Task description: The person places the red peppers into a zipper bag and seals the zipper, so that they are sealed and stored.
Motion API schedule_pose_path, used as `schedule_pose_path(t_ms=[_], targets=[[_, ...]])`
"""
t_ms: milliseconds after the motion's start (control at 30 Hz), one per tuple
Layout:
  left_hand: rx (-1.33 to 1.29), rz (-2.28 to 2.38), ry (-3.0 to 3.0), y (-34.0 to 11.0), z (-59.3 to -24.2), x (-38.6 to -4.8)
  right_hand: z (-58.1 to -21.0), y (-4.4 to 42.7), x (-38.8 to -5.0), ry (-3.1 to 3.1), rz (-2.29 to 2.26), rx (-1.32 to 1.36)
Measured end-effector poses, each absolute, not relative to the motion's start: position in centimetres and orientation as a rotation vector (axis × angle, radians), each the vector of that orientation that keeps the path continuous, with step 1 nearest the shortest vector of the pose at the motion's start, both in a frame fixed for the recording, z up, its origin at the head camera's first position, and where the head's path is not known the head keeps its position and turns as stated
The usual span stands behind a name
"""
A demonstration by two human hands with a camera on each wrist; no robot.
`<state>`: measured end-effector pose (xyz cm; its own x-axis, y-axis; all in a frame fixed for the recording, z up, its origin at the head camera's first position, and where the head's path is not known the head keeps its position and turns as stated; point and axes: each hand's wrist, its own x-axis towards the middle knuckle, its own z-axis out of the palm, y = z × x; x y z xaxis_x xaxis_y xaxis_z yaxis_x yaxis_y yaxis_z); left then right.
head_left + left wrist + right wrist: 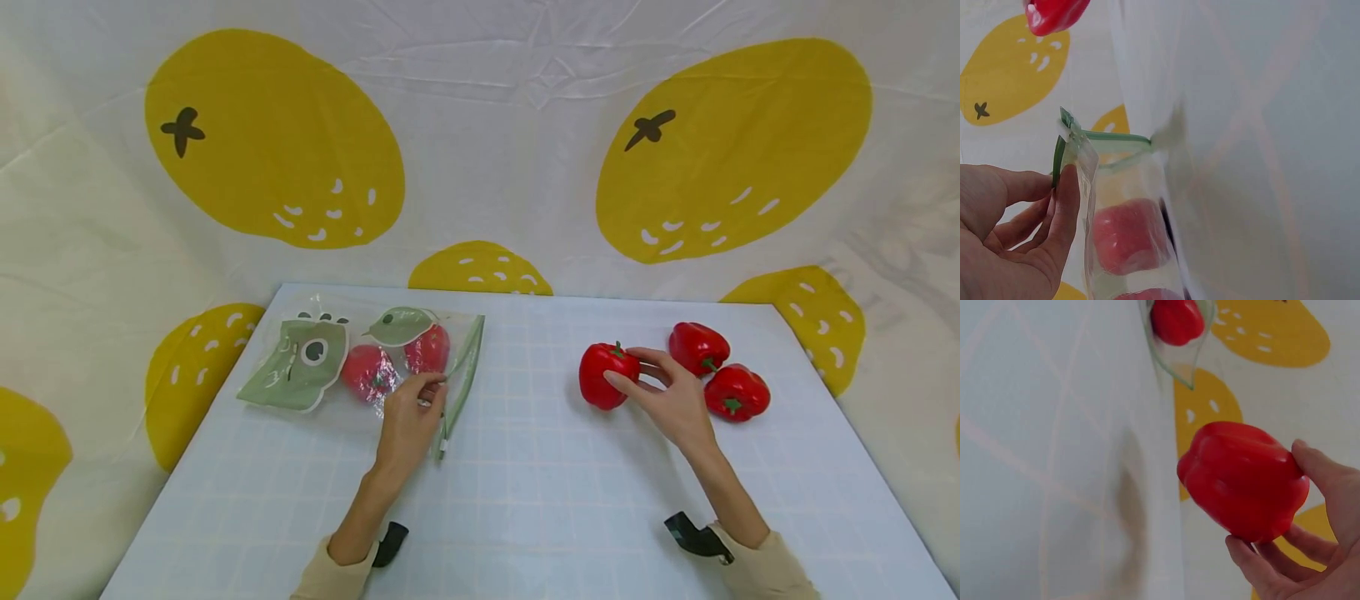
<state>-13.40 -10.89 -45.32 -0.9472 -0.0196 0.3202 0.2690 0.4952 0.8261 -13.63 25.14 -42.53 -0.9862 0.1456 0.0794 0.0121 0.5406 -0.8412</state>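
The left hand (411, 417) pinches the green rim (1116, 135) of a clear bag (318, 367), apparently to keep its mouth apart; two bagged peppers (367, 372) (427, 348) lie inside. The right hand (675, 404) grips a red pepper (606, 375) above the counter (540, 500), thumb opposing fingers, likely for steadiness. Two loose peppers (698, 347) (737, 392) sit beside it. The bag bears green cartoon prints; no writing is readable.

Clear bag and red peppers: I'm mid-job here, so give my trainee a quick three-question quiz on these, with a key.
1. How many red peppers are inside the clear bag?
2. True or false: the left hand pinches the bag's green edge strip.
3. The right hand's pepper is: A, inside the bag; B, held off the table; C, touching another pepper.

Key: 1, two; 2, true; 3, B.
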Motion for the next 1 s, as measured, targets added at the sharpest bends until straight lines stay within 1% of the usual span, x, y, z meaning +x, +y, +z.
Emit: schedule_pose_path(t_ms=[300, 1000], targets=[[-0.207, -1.436, -2.454, -10.8, -45.3, -13.4, -43.0, 23.3, -14.6, -2.57, 1.632, -0.189], [-0.186, -1.444, -2.446, -10.8, -44.9, -13.4, -44.7, 17.8, -16.6, -2.473, 1.865, -0.159]])
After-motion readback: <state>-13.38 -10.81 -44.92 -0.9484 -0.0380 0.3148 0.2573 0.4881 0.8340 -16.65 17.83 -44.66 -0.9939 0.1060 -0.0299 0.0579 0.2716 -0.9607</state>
